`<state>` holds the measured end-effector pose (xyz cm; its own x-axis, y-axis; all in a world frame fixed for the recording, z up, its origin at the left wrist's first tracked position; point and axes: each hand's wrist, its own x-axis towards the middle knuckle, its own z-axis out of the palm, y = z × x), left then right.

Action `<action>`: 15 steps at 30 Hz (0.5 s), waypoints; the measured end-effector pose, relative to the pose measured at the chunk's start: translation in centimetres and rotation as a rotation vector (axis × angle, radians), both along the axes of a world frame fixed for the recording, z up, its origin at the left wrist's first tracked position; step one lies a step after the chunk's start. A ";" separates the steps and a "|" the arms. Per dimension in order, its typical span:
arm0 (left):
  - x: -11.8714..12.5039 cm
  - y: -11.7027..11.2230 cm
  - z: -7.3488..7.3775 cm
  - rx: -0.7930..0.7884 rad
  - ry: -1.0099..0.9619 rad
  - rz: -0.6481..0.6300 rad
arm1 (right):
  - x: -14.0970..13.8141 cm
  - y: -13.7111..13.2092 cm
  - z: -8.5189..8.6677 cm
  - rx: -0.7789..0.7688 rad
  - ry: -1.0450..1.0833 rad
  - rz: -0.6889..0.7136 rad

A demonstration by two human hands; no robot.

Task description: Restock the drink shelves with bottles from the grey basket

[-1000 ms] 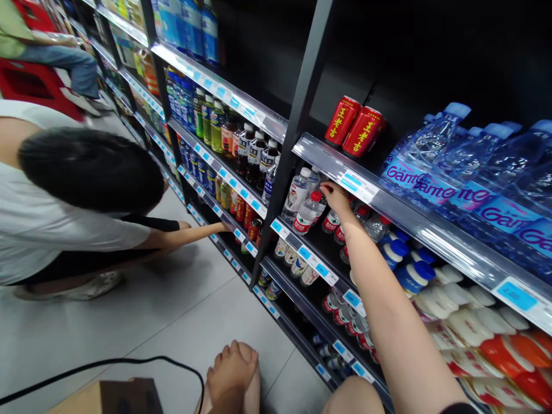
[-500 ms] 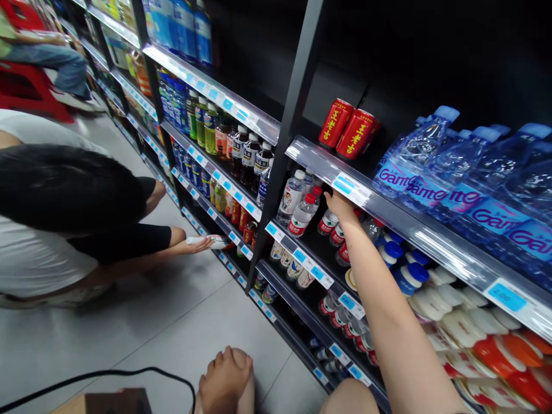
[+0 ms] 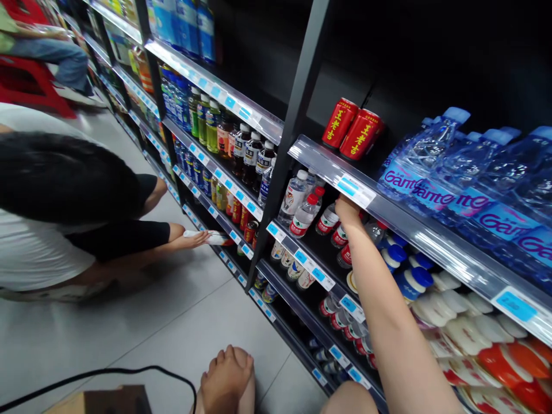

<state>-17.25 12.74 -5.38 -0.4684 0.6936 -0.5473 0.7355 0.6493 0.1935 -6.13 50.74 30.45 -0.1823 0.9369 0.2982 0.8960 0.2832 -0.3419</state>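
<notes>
My right hand [image 3: 346, 210] reaches into a shelf among water bottles, its fingers hidden behind the shelf edge above and the bottles. Just left of it stands a clear water bottle [image 3: 328, 219] with a red and white label. Farther left are a red-capped water bottle [image 3: 305, 216] and a clear white-capped bottle [image 3: 294, 195]. Below my right forearm lie blue-capped bottles [image 3: 414, 282]. My left hand [image 3: 226, 376] rests on my knee at the bottom, its fingers laid over the knee and holding nothing.
Red cans [image 3: 361, 135] and large blue water bottles [image 3: 444, 167] stand on the shelf above. A black upright [image 3: 297, 109] divides the shelving. On the left a person [image 3: 69, 230] crouches, holding a white package [image 3: 218, 238]. A black cable [image 3: 129, 371] crosses above a cardboard box [image 3: 107, 401].
My right hand has moved slightly right and deeper behind the shelf edge, and its fingers no longer show. The crouching person's package has shifted a little. My left hand stays put.
</notes>
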 end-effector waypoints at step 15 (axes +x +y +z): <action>-0.5 0.0 0.4 -0.007 -0.031 0.004 | -2.5 -7.9 4.4 -0.211 -0.339 0.003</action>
